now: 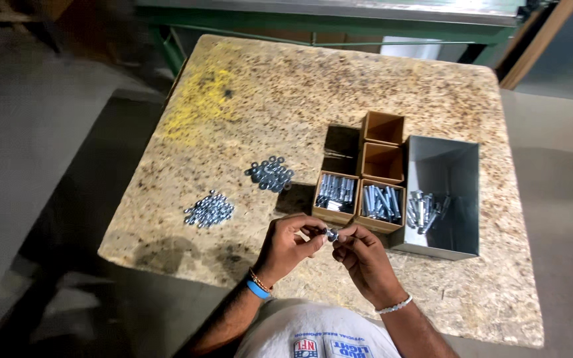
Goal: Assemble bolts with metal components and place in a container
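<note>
Both hands (pixel 329 245) pinch small metal part (pixel 331 234) together, mostly hidden by fingertips.

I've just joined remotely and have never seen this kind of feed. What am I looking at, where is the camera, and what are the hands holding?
One camera, worn on the person's head, looks down at their own bare hands. The left hand and right hand pinch a small metal piece between them. On the chipboard table lie two loose piles, washers and nuts. Four small cardboard boxes stand together, the two nearer ones holding bolts, beside a metal bin with more bolts.
</note>
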